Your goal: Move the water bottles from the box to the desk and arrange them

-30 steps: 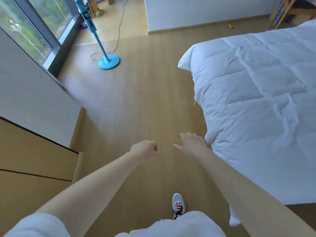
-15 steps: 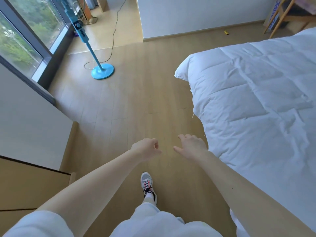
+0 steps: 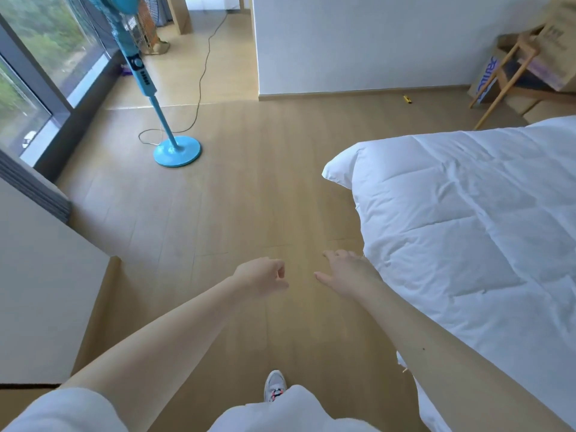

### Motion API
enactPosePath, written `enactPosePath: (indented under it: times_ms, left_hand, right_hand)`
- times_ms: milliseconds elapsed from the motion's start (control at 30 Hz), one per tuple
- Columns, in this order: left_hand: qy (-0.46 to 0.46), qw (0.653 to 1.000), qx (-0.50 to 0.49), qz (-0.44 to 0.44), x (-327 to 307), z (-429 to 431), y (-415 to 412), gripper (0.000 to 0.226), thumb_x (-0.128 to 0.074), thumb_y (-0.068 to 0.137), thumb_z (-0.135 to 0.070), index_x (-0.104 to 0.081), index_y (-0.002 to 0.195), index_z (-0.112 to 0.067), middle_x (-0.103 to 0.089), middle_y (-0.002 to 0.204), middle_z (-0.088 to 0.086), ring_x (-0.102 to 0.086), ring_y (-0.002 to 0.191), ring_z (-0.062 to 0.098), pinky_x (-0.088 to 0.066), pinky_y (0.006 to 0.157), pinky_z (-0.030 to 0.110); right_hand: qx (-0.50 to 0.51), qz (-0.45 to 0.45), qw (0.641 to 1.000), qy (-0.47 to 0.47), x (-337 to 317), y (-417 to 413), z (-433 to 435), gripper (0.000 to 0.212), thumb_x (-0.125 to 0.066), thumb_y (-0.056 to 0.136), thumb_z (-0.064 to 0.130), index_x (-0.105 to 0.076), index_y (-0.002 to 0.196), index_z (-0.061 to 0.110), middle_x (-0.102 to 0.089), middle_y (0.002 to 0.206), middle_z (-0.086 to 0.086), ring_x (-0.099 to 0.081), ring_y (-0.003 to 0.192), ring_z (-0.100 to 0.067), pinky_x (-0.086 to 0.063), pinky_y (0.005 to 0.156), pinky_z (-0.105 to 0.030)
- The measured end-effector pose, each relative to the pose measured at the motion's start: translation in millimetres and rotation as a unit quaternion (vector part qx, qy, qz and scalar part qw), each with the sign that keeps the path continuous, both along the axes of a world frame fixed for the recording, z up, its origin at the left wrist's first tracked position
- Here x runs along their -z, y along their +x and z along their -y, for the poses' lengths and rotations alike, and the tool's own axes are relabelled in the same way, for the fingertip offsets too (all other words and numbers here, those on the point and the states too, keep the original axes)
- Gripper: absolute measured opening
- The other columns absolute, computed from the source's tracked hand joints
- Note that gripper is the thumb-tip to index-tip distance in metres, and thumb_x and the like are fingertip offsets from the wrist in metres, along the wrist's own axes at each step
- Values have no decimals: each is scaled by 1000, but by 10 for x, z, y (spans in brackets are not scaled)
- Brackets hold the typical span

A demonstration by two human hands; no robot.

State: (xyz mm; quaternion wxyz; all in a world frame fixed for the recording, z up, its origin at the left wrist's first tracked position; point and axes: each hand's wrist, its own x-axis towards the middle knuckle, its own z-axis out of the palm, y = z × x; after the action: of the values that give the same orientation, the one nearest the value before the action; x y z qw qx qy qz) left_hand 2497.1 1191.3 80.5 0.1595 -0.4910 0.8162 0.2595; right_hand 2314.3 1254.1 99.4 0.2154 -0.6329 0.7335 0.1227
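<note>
Wooden floor (image 3: 249,198) runs beside the bed (image 3: 467,229) edge; left hand (image 3: 261,277) loosely curled, right hand (image 3: 346,274) spread, both empty, probably walking to fetch bottles.

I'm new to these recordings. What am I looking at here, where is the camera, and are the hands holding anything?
There is no machine here. A person wears one wide-angle camera on the head, looking forward and down, so both bare arms come into view from the bottom edge. The left hand is loosely curled and the right hand relaxed; neither holds anything. Under them is a wooden floor, with one shoe showing. A bed with a white duvet lies on the right and a blue standing fan stands on the left. Cardboard boxes sit at the far right. No water bottles are in view.
</note>
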Motion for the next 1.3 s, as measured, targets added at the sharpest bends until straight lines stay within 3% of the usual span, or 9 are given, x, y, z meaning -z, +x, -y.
enactPosePath:
  times_ms: [600, 833, 1000, 1300]
  left_hand:
    - [-8, 996, -85, -16, 67, 2147, 555, 32, -54, 93, -44, -55, 116, -22, -57, 122, 0, -54, 111, 20, -47, 90, 34]
    - [35, 990, -128, 56, 155, 3071, 736, 32, -54, 91, -44, -55, 116, -24, -58, 121, -1, -56, 109, 19, -48, 89, 33]
    - [27, 988, -128, 80, -30, 4035, 512, 34, -53, 93, -43, -54, 118, -21, -56, 123, 0, -55, 112, 21, -45, 87, 31]
    - [12, 994, -105, 32, -128, 5336, -102, 31, -57, 91, -38, -55, 112, -15, -56, 119, 7, -55, 107, 27, -47, 93, 38]
  right_hand:
    - [-82, -11, 997, 2, -16, 506, 2412, 62, -38, 97, 56, -30, 148, 20, -41, 147, -6, -37, 135, -25, -31, 108, -38]
    - [-143, 31, 989, 30, 265, 693, 3672, 62, -40, 97, 56, -32, 146, 19, -43, 145, -9, -38, 134, -28, -32, 106, -40]
    - [-148, 47, 988, 15, 251, 480, 4570, 62, -42, 96, 57, -36, 143, 18, -45, 143, -11, -40, 132, -30, -34, 106, -41]
    - [-103, 37, 994, -22, 88, -186, 5745, 63, -41, 95, 57, -34, 145, 20, -45, 143, -9, -41, 132, -29, -34, 106, -41]
